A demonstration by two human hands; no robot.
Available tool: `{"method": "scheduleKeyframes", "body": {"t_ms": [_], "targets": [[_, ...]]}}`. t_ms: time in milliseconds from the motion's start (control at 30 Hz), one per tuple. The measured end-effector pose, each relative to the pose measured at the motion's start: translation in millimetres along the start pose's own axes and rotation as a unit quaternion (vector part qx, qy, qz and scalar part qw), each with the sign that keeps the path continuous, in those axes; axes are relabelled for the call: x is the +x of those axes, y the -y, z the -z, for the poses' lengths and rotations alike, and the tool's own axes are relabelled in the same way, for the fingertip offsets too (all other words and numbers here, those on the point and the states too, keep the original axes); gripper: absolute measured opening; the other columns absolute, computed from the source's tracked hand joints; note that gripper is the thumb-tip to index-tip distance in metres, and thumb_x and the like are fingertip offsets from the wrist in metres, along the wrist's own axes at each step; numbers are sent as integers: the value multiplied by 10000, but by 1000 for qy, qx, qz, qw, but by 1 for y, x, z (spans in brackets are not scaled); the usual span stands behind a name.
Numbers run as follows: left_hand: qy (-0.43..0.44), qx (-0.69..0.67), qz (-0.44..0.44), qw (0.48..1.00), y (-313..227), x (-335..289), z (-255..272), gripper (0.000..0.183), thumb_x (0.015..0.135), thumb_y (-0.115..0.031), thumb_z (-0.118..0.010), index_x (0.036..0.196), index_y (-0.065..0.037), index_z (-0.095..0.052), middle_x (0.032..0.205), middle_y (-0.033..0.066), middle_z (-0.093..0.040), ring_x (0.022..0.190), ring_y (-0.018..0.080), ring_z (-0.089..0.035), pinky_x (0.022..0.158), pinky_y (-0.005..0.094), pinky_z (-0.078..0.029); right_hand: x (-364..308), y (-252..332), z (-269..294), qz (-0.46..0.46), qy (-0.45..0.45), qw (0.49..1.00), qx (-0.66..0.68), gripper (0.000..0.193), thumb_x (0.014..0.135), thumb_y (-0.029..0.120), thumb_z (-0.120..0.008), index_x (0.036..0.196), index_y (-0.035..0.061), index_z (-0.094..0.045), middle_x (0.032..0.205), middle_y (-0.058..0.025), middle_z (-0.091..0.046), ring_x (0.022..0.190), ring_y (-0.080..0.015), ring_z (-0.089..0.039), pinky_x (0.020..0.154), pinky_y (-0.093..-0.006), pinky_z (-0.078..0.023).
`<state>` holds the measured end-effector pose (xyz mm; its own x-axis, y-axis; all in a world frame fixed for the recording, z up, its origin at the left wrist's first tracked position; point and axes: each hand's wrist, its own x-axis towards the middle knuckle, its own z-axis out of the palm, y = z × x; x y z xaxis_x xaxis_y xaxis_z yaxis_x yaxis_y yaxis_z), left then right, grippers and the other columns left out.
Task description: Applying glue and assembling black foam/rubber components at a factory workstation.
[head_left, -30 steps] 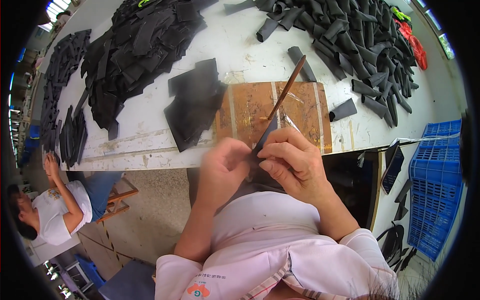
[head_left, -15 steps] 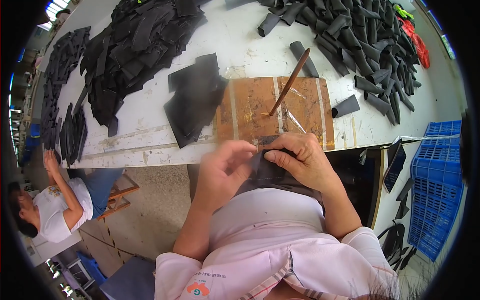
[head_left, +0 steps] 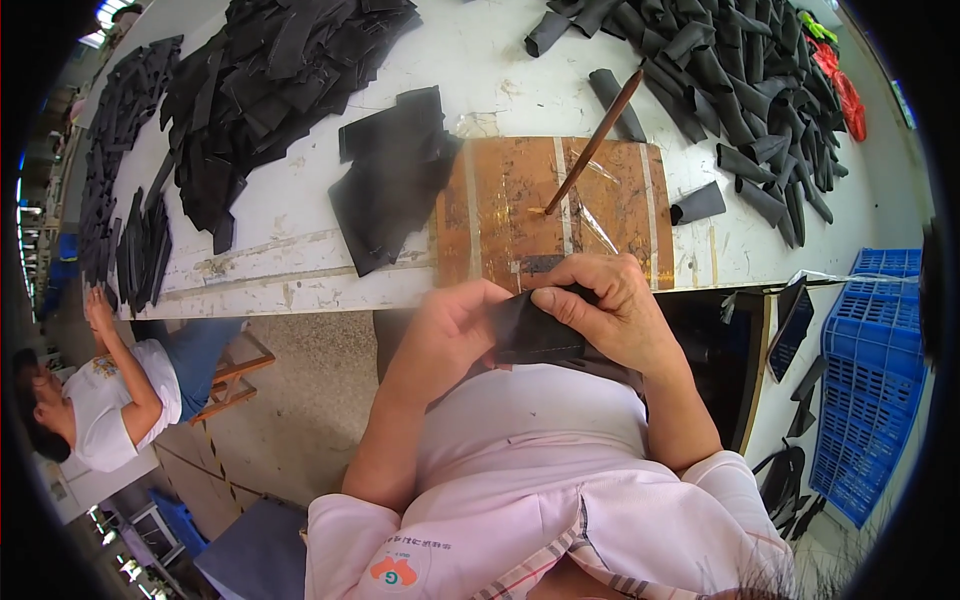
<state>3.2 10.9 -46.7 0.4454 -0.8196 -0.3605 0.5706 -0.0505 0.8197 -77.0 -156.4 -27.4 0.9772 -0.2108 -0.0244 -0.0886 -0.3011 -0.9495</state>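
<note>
Between my two hands, in front of the table edge, is a black fabric piece (head_left: 540, 330) with a stitched line along its lower side. My right hand (head_left: 610, 312) pinches its upper right part, thumb on top. On the other side my left hand (head_left: 455, 335) grips the left end, its fingertips partly hidden. Just beyond my hands lies a brown board (head_left: 500, 200) with tape strips, at the table's front edge. A brown pointed stick (head_left: 597, 140) stands tilted over the board. Left of it lie a few flat black fabric pieces (head_left: 385, 200).
A large heap of flat black pieces (head_left: 280, 90) covers the back left of the white table (head_left: 300, 225). Rolled dark tubes (head_left: 740, 90) are piled at the back right. Blue plastic crates (head_left: 870, 370) stand at the right. Another person (head_left: 130, 390) sits at the left.
My left hand has come in closer and taken the fabric's left end. The fabric is now spread wider between my hands. The view has shifted slightly.
</note>
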Motion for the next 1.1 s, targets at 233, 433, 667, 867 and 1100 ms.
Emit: {"method": "scheduleKeyframes", "body": {"t_ms": [233,433,667,867,1100], "targets": [[-19,2,-11,1000,3,0,2,150,779,-101,-615,852,23,-576,696,22,-590,544,52,-536,446,170,-434,-1,-1,-1,8,21,1000,5,138,747,115,-612,728,-19,-587,590,-105,-536,521,-210,-526,497,-289,-407],[-12,-22,-11,1000,6,-8,5,96,775,-89,-604,807,1,-607,667,21,-585,535,62,-514,465,178,-404,-6,0,-2,-30,50,996,71,155,758,133,-612,725,-16,-584,570,-83,-513,502,-157,-480,484,-273,-384],[-131,80,-61,986,13,-14,-2,90,759,-77,-629,782,8,-611,614,24,-578,467,50,-489,424,167,-388,-5,8,-12,-22,9,997,-67,171,761,136,-603,753,-32,-573,603,-150,-542,530,-272,-530,507,-323,-408],[-152,88,-72,982,10,-24,-8,96,721,38,-514,783,3,-578,590,4,-556,465,39,-475,416,178,-376,-11,16,-17,-3,19,996,-87,156,762,127,-597,753,-28,-581,597,-159,-539,525,-270,-533,501,-327,-406],[-187,215,-148,947,12,-35,-13,122,699,56,-503,792,15,-570,593,6,-544,491,45,-486,426,202,-388,-16,33,-32,65,36,989,-126,160,747,123,-606,727,-28,-557,613,-170,-538,544,-291,-523,503,-331,-398]]}}
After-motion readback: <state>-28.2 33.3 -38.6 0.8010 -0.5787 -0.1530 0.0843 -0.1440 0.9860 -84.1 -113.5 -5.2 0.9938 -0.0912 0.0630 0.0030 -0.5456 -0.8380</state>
